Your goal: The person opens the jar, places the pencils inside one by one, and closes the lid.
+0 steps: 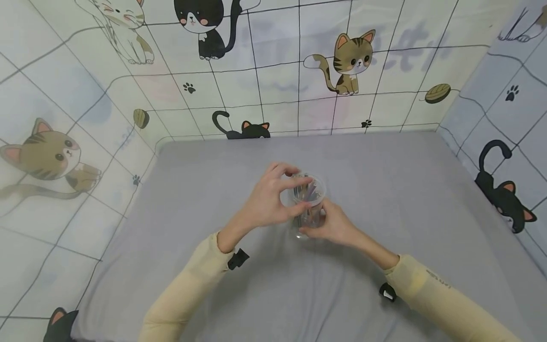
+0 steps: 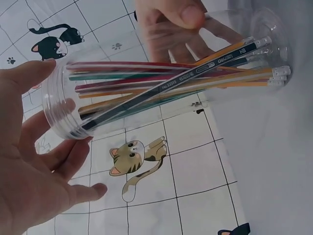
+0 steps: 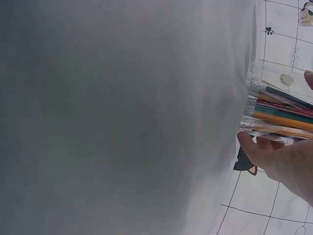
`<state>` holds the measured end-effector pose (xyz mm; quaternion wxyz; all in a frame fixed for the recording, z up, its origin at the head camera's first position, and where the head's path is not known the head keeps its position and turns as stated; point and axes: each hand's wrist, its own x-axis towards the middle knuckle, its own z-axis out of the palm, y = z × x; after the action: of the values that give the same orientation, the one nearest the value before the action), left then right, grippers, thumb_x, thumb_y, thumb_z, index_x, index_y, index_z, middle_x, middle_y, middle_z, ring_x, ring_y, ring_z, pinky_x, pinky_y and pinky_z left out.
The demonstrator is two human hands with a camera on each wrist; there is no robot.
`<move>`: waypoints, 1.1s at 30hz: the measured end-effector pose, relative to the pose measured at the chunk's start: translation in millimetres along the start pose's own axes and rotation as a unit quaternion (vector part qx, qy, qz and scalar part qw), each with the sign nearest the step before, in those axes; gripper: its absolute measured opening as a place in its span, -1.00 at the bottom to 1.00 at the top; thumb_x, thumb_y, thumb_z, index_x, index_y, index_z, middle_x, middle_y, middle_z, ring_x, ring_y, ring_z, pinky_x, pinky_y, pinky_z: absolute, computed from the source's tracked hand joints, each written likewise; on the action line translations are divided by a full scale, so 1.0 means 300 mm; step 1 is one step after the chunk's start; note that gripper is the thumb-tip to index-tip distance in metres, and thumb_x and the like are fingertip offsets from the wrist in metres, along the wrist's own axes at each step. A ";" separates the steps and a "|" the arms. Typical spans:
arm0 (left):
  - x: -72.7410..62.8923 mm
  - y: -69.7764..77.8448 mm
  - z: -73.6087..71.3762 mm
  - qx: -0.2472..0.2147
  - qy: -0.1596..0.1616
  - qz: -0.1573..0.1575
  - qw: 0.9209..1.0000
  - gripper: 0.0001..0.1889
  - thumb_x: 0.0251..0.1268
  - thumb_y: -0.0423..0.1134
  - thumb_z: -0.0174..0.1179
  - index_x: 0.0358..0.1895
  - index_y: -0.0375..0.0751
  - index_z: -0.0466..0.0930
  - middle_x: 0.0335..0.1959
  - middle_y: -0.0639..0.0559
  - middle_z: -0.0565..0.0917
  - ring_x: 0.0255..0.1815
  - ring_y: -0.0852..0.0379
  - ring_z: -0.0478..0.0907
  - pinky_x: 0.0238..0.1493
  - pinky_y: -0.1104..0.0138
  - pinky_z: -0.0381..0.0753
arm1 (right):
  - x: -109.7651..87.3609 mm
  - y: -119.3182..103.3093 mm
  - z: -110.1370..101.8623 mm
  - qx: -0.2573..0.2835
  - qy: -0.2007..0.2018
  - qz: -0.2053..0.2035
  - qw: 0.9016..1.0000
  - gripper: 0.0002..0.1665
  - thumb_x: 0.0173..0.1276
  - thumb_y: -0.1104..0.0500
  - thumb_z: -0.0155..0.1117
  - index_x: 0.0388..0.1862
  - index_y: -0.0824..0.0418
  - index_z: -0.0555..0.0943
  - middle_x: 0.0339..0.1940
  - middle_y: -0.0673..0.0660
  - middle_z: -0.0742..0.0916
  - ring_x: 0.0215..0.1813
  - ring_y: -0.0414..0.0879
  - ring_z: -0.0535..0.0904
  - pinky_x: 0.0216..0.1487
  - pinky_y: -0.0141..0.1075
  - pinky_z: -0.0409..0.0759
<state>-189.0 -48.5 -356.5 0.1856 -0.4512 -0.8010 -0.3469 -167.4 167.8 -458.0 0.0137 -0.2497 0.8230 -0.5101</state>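
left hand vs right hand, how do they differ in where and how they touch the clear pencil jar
The left hand sits at the open threaded mouth of the clear jar, fingers spread around the rim; the right hand wraps the lower body near the base. In the left wrist view the left hand's fingers look fairly straight, while the right hand's grip curls round the wall. Both touch the same jar of pencils above the grey sheet.
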 end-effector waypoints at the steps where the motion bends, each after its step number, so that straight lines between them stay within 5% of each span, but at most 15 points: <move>1: 0.002 -0.004 -0.004 -0.011 -0.009 -0.001 1.000 -0.55 0.07 -0.16 0.48 0.07 -0.19 0.73 0.05 -0.17 0.59 0.07 -0.06 0.41 0.06 0.13 0.45 | -0.001 0.000 -0.001 -0.003 0.002 -0.002 1.000 -0.06 0.01 0.20 0.64 0.34 0.31 0.35 0.12 0.18 0.63 0.05 0.05 0.57 -0.03 0.00 0.64; 7: 0.004 -0.029 -0.026 -0.069 -0.061 -0.017 0.996 -0.52 0.11 -0.21 0.48 0.15 -0.21 0.68 0.17 -0.19 0.56 0.19 -0.05 0.37 0.17 0.12 0.42 | 0.001 0.001 0.000 0.022 -0.006 0.008 1.000 -0.02 0.01 0.22 0.64 0.38 0.28 0.33 0.11 0.15 0.62 0.04 0.03 0.53 -0.01 -0.02 0.61; 12: 0.007 -0.014 -0.030 -0.039 -0.077 -0.044 0.995 -0.29 0.12 -0.15 0.43 0.34 -0.37 0.46 0.22 -0.16 0.56 0.23 -0.03 0.36 0.24 0.16 0.38 | 0.002 0.007 0.004 0.028 -0.006 0.016 0.999 -0.08 0.01 0.21 0.64 0.33 0.24 0.38 0.07 0.11 0.63 -0.01 0.00 0.53 -0.05 -0.06 0.60; 19: 0.008 0.000 0.000 -0.016 -0.034 -0.089 0.995 -0.24 -0.12 -0.03 0.60 0.21 -0.26 0.53 0.10 -0.09 0.48 0.13 -0.06 0.26 0.11 0.15 0.36 | 0.004 0.002 0.003 0.032 -0.012 0.012 0.999 -0.07 0.03 0.22 0.64 0.36 0.20 0.36 0.15 0.11 0.60 -0.02 0.03 0.55 -0.07 -0.06 0.62; 24: 0.016 0.005 0.002 -0.006 -0.014 -0.083 0.996 -0.25 -0.19 -0.02 0.64 0.13 -0.30 0.59 0.02 -0.10 0.51 0.09 -0.07 0.26 0.05 0.14 0.37 | 0.003 0.000 0.006 0.026 -0.009 0.012 1.000 -0.03 0.03 0.20 0.64 0.39 0.21 0.33 0.18 0.13 0.59 0.00 0.03 0.53 -0.06 -0.07 0.62; 30: 0.035 -0.024 -0.033 -0.053 -0.075 -0.075 0.993 -0.24 -0.14 -0.10 0.62 0.23 -0.29 0.59 0.14 -0.10 0.54 0.22 -0.03 0.28 0.21 0.13 0.34 | 0.001 -0.002 0.008 0.023 -0.003 0.018 1.000 -0.24 0.04 0.22 0.63 0.18 0.25 0.42 0.03 0.13 0.61 -0.04 0.01 0.52 -0.07 -0.06 0.61; 33: 0.048 -0.038 -0.051 -0.071 -0.114 -0.066 0.989 -0.24 -0.10 -0.13 0.61 0.26 -0.28 0.56 0.18 -0.10 0.54 0.26 -0.03 0.28 0.26 0.13 0.31 | -0.001 -0.003 0.007 0.023 -0.006 0.021 0.999 -0.19 0.04 0.23 0.62 0.24 0.24 0.40 0.08 0.12 0.60 0.00 0.01 0.52 -0.04 -0.04 0.61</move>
<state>-206.6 -55.0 -341.7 0.0373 -0.4457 -0.8185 -0.3606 -166.3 165.9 -458.4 0.0353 -0.2351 0.8159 -0.5270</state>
